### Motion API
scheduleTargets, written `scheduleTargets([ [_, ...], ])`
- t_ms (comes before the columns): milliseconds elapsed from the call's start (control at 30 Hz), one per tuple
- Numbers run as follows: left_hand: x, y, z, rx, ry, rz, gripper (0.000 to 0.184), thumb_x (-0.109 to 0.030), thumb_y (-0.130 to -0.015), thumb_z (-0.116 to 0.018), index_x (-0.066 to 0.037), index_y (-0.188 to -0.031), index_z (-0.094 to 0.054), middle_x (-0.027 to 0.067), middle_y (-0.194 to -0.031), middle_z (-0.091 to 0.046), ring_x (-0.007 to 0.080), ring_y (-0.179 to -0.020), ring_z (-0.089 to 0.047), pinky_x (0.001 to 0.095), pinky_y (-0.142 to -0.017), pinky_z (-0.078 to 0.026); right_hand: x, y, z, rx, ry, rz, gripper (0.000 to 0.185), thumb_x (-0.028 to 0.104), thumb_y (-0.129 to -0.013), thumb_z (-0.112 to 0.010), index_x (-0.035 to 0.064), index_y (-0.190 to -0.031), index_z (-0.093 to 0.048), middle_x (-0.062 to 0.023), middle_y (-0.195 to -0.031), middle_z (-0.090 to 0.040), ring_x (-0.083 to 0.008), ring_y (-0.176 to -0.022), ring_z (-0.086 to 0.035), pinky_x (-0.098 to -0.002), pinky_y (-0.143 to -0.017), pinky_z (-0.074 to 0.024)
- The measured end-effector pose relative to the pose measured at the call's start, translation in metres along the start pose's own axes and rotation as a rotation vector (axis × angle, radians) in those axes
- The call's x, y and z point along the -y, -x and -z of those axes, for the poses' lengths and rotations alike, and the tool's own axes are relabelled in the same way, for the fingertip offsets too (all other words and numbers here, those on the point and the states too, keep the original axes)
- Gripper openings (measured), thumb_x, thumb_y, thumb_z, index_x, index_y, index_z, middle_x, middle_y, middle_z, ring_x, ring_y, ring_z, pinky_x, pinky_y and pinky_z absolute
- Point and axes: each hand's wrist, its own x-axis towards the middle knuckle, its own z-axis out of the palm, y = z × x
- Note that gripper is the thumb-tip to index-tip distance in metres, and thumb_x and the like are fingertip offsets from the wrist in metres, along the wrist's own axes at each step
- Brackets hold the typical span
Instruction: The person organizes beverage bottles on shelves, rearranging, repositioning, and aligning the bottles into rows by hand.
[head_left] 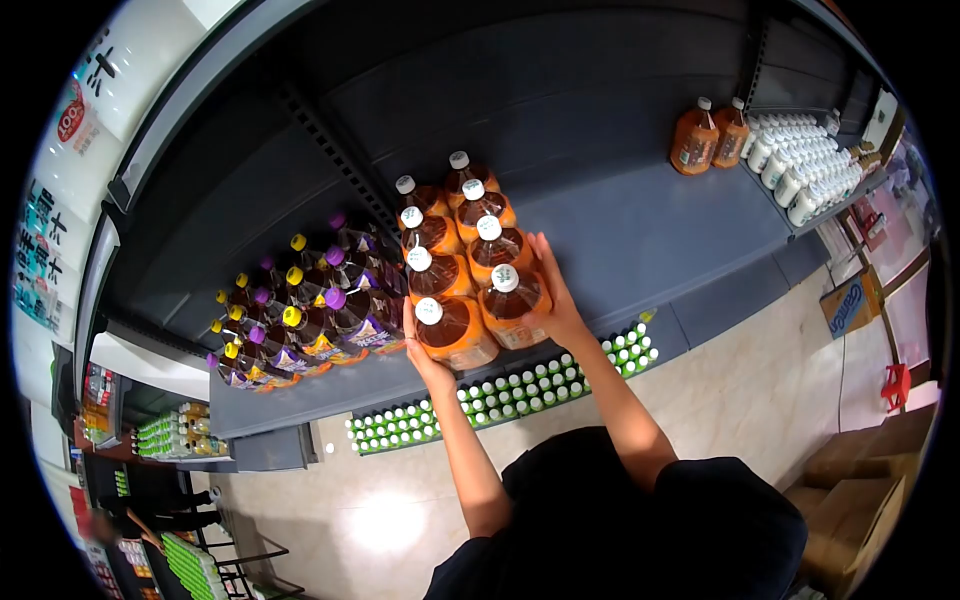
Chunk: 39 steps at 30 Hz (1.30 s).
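Two rows of large orange-labelled bottles with white caps stand on the dark shelf. My left hand lies along the left side of the front left bottle, palm towards it. On the right side, my right hand rests against the front right bottle, its fingers stretched back along the row. Both hands have their fingers extended, with the group of bottles between them. Just left of my left hand are dark bottles with purple and yellow caps.
Two orange bottles and many white bottles stand at the shelf's right end. Green bottles with white caps line the low front ledge. Cardboard boxes are at lower right. Another person is at lower left, beside a cart.
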Motion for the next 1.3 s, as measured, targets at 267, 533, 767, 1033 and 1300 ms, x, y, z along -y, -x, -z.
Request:
scheduleTargets([
  [267,0.007,0.002,-0.003,-0.102,-0.012,-0.072,0.071,-0.058,-0.110,-0.032,-0.001,-0.151,-0.046,0.0158,-0.151,-0.050,0.0264,-0.138,-0.050,0.0413,-0.117,-0.038,-0.016,-0.003,0.010,-0.129,-0.109,-0.207,0.079,0.046,-0.111,-0.045,0.0100,-0.169,-0.006,-0.0170,-0.175,-0.007,-0.0275,-0.161,-0.008,-0.0416,-0.129,-0.0153],
  [533,0.029,0.010,-0.013,-0.422,-0.177,-0.201,0.065,-0.055,-0.112,-0.030,0.003,-0.119,-0.059,0.0122,-0.113,-0.062,0.0198,-0.099,-0.063,0.0342,-0.085,-0.053,-0.033,0.006,-0.005,-0.526,0.093,-0.061,0.023,0.020,-0.110,-0.050,0.0005,-0.119,-0.057,-0.0047,-0.112,-0.061,-0.0107,-0.096,-0.056,-0.0258,-0.087,-0.0466],
  [767,0.021,0.013,-0.021,-0.486,-0.267,-0.191,0.067,-0.052,-0.112,-0.029,0.006,-0.107,-0.064,0.0133,-0.102,-0.065,0.0219,-0.093,-0.065,0.0359,-0.082,-0.054,-0.016,0.002,-0.012,-0.499,0.010,-0.098,0.029,0.021,-0.110,-0.049,-0.0021,-0.099,-0.064,-0.0026,-0.090,-0.065,-0.0093,-0.086,-0.057,-0.0255,-0.079,-0.0472],
  [1033,0.017,0.029,-0.035,-0.522,-0.216,-0.222,0.066,-0.051,-0.111,-0.031,0.007,-0.106,-0.063,0.0145,-0.100,-0.067,0.0219,-0.091,-0.066,0.0358,-0.082,-0.055,-0.004,0.008,0.006,-0.388,-0.008,-0.186,0.035,0.028,-0.110,-0.046,-0.0013,-0.103,-0.064,-0.0060,-0.097,-0.067,-0.0127,-0.092,-0.061,-0.0275,-0.087,-0.0494],
  [1300,0.015,0.051,-0.074,-0.365,-0.254,-0.252,0.063,-0.053,-0.111,-0.030,0.002,-0.108,-0.060,0.0112,-0.102,-0.065,0.0192,-0.093,-0.066,0.0329,-0.082,-0.057,0.031,0.019,0.047,-0.438,0.007,-0.101,0.030,0.020,-0.108,-0.047,-0.0011,-0.094,-0.064,-0.0045,-0.094,-0.066,-0.0114,-0.089,-0.059,-0.0272,-0.084,-0.0484],
])
